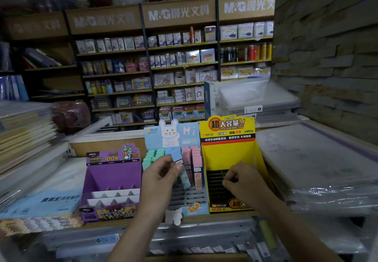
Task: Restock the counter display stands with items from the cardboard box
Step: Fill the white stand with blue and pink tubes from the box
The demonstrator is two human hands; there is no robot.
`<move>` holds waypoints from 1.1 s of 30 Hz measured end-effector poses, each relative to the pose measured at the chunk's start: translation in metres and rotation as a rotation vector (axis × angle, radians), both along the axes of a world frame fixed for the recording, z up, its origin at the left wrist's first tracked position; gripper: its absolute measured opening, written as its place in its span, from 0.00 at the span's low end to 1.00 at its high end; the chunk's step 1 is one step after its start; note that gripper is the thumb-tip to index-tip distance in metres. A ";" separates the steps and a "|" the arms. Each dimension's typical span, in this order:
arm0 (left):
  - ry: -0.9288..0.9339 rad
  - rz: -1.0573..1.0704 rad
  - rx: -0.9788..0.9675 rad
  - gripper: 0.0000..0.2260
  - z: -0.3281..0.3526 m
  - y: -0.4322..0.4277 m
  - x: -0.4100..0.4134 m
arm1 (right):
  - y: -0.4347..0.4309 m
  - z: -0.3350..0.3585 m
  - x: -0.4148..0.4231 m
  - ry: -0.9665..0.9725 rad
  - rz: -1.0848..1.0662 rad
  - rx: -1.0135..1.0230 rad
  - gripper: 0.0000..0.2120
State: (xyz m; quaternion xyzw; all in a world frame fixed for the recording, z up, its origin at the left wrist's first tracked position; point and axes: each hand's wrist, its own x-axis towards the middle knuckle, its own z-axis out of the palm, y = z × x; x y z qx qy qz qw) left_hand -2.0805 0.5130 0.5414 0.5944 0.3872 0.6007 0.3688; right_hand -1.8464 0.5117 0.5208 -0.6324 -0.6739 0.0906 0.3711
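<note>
Three display stands sit side by side on the counter: a purple stand with bare white tiers, a blue bunny stand holding green, blue and pink slim boxes, and a yellow stand with a dark slotted insert. My left hand pinches a blue slim box over the blue stand's rows. Over the yellow stand's dark slots, my right hand has its fingers curled; whether it holds anything is hidden. The cardboard box is out of view.
Stacks of plastic-wrapped paper lie to the right, notebook stacks and blue pads to the left. Behind the counter stand stocked shelves. A stone wall rises at right. Wrapped goods lie under the counter edge.
</note>
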 end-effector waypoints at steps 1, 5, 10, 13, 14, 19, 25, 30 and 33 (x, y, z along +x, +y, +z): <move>0.010 0.002 -0.001 0.07 -0.001 0.002 0.001 | 0.000 0.000 0.000 0.006 -0.001 0.004 0.07; 0.080 0.046 0.015 0.10 -0.004 0.007 0.006 | 0.001 -0.001 0.001 0.004 -0.002 0.001 0.06; 0.155 0.172 0.050 0.09 0.001 0.011 0.000 | 0.004 -0.003 0.001 -0.010 -0.004 0.008 0.06; 0.298 0.247 0.146 0.07 0.015 0.008 -0.011 | 0.005 -0.004 0.002 -0.010 -0.005 0.006 0.07; 0.351 0.277 0.184 0.07 0.020 0.006 -0.015 | 0.005 -0.004 0.002 -0.014 -0.006 0.002 0.08; 0.563 0.380 0.308 0.08 0.050 0.001 -0.027 | 0.006 -0.003 0.000 -0.058 -0.019 -0.004 0.09; 0.801 0.304 0.257 0.14 0.060 0.010 -0.020 | 0.004 -0.003 -0.001 -0.044 -0.012 -0.007 0.09; 0.953 0.345 0.271 0.13 0.054 0.023 -0.013 | 0.002 -0.002 -0.001 -0.038 -0.011 0.005 0.09; 1.013 0.376 0.289 0.12 0.053 0.029 -0.010 | 0.002 -0.001 -0.001 -0.042 -0.013 0.003 0.09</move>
